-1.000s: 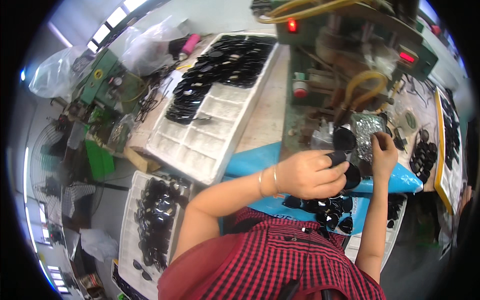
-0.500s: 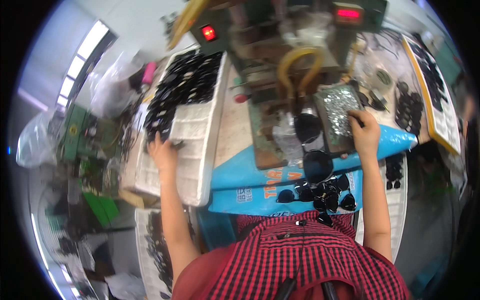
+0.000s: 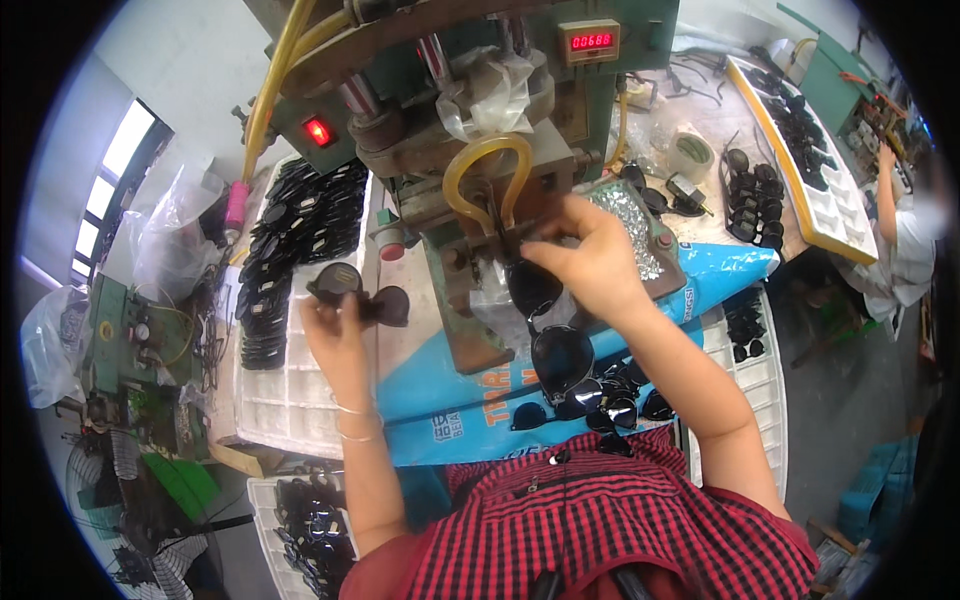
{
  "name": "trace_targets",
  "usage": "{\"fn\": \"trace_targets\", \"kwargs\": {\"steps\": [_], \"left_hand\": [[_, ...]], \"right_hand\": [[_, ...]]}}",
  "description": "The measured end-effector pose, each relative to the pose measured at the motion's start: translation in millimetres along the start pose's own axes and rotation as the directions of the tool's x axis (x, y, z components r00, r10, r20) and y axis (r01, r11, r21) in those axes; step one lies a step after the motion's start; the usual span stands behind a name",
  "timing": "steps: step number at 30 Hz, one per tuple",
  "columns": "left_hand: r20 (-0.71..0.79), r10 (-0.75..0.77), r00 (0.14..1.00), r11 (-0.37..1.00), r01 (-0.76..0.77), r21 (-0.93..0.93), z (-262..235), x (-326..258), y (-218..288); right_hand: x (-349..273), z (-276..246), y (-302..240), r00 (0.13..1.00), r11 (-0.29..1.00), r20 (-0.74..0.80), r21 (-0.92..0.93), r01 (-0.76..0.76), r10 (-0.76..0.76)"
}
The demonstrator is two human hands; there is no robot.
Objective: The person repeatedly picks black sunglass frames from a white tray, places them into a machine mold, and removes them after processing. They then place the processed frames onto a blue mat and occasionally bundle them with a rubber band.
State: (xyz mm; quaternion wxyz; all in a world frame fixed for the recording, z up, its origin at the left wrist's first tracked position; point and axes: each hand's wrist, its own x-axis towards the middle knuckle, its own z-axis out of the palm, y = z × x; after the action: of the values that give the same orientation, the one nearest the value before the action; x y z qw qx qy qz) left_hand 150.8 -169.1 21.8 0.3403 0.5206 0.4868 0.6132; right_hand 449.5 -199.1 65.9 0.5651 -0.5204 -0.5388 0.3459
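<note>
My left hand [image 3: 337, 345], raised beside the white tray, pinches a dark pair of sunglasses [image 3: 389, 307] by one lens. The other lens reaches toward the machine. At the green press [image 3: 500, 170], my right hand [image 3: 600, 262] has its fingers pinched close to the working point; what lies between the fingertips is too small to make out. Another pair of dark sunglasses [image 3: 562, 360] hangs at the press, just under my right fingertips. Behind that hand sits a shallow tray of small shiny metal parts [image 3: 630, 228].
A white tray [image 3: 280, 410] at left holds rows of dark sunglasses parts. Several sunglasses [image 3: 610, 405] lie on a blue plastic bag [image 3: 410, 440] at my lap. A yellow-edged tray [image 3: 840, 215] and tape roll [image 3: 690, 152] stand at right. Another person [image 3: 905, 240] works far right.
My left hand has lifted sunglasses out of the white tray and brought them rightward. My right hand has moved from the metal-parts tray to the press. The view has shifted.
</note>
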Motion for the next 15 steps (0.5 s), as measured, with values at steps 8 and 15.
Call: {"fn": "trace_targets", "kwargs": {"steps": [8, 15], "left_hand": [[0.109, 0.483, 0.869, 0.77, -0.362, -0.525, 46, -11, 78], [0.116, 0.504, 0.856, 0.799, -0.41, -0.44, 71, 10, 96]], "right_hand": [[-5, 9, 3, 1.0, 0.988, -0.016, 0.155, -0.008, 0.011], [-18, 28, -12, 0.993, 0.948, -0.06, 0.309, -0.074, 0.097]]}}
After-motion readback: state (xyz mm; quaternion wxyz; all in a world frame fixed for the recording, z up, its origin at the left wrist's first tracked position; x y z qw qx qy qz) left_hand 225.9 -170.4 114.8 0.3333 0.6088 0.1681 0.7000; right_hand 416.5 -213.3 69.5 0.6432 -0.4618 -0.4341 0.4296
